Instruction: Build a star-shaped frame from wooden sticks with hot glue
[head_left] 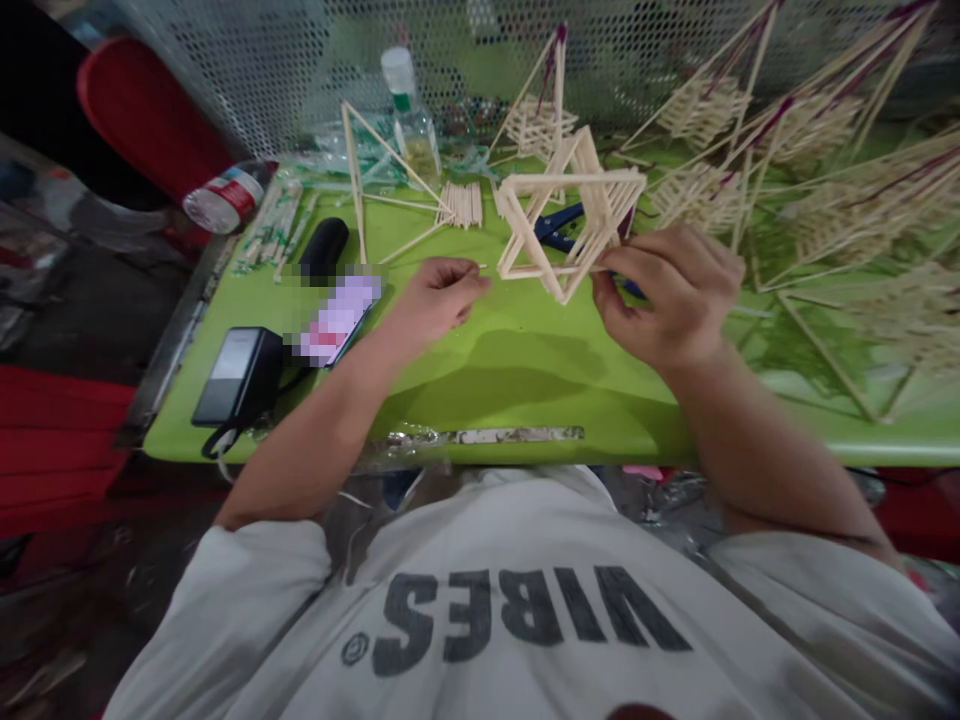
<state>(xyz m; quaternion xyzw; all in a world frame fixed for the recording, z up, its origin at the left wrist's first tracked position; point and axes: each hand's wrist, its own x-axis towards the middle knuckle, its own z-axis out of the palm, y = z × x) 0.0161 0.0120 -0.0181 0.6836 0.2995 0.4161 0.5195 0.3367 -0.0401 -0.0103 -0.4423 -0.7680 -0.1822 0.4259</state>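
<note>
My right hand (667, 290) pinches the lower right side of a star-shaped frame (559, 275) built from layered thin wooden sticks, held up over the green table. To the left of it, my left hand (442, 295) is closed, with a short pale stick tip (481, 266) showing past the fingertips; the rest of that stick is hidden. A small gap separates the tip from the frame. Behind the frame lies a dark blue tool (559, 225), partly covered, apparently pliers or cutters. A stack of short sticks (463, 205) lies just beyond my left hand.
Several finished stick structures (705, 110) crowd the right and back of the green table (510, 370). A stick triangle (356, 190), clear bottle (412, 115) and wrapped sticks (270, 220) stand left, near a black cylinder (325, 248), phone (341, 318) and black device (240, 370). A perforated metal panel (300, 70) borders the back.
</note>
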